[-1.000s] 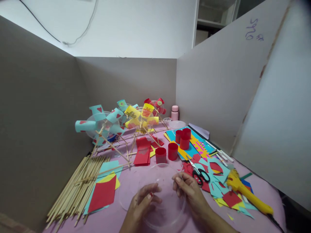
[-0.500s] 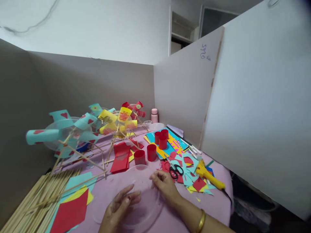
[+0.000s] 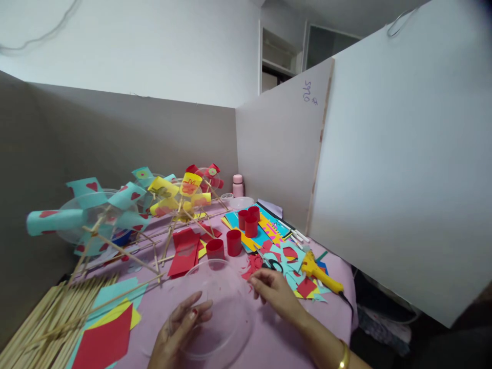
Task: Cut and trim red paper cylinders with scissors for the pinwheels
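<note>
A round clear plastic disc (image 3: 226,328) is at the near middle, over the pink cloth. My left hand (image 3: 179,328) is at its left side with fingers curled, and seems to hold it. My right hand (image 3: 279,294) is just right of the disc, apart from its rim. Its thumb and forefinger are pinched together; anything between them is too small to make out. Beyond the disc stand red paper tubes (image 3: 234,243), two near it and several farther back on coloured sheets. Black-handled scissors (image 3: 272,263) lie just behind my right hand, partly hidden.
A yellow glue gun (image 3: 322,274) and paper scraps (image 3: 292,256) lie at the right. Stick-framed wheels with blue (image 3: 90,200), yellow (image 3: 190,183) and red paper (image 3: 213,171) stand at the left and back. Wooden sticks (image 3: 49,318) and red paper (image 3: 103,338) lie front left. Grey panels (image 3: 280,138) surround the table.
My right hand has moved right, away from the disc's rim, and now partly covers the scissors. My left hand stays beside the disc. The view has shifted slightly.
</note>
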A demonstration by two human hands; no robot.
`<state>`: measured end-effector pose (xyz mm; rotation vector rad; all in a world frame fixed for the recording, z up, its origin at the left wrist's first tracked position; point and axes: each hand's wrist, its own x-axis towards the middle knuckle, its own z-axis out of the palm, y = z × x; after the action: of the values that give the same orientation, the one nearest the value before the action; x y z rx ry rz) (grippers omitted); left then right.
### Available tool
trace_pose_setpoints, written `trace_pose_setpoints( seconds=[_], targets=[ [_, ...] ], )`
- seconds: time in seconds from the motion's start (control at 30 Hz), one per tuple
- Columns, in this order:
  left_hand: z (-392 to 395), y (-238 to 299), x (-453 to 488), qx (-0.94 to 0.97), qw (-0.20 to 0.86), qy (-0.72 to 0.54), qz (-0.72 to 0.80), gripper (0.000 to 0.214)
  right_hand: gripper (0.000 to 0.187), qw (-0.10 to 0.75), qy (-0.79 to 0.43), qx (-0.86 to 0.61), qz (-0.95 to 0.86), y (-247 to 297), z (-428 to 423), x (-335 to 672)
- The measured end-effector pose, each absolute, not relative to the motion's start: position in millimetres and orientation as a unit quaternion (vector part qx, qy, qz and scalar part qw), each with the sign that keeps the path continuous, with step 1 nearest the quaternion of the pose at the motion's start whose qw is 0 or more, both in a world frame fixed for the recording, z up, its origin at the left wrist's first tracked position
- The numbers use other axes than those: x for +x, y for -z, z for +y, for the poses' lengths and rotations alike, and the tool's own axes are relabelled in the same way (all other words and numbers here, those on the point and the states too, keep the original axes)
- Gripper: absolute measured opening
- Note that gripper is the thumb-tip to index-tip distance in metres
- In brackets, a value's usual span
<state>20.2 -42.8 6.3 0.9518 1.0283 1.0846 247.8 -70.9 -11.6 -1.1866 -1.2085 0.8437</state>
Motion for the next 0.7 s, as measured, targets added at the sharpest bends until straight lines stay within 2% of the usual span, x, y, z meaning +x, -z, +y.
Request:
trace_pose_setpoints(
  seconds=[0.17,0.4,0.6,0.7],
  targets=[
    [-41,-6,18,0.392,0.64,-0.489,0.445,0.039,0.038,0.629,-0.294,-0.577,-0.43,16,-91,290],
    [-39,-6,19,0.385,0.652,-0.476,0.447,0.037,0.014,0.53,-0.321,-0.611,-0.492,30,-105,275],
    [-35,3,17,0.398,0.648,-0.458,0.46,0.042,0.032,0.458,-0.313,-0.642,-0.53,52,-124,242],
    [-33,9,19,0.384,0.647,-0.467,0.464,0.044,0.034,0.431,-0.313,-0.64,-0.553,66,-146,234]
  ],
)
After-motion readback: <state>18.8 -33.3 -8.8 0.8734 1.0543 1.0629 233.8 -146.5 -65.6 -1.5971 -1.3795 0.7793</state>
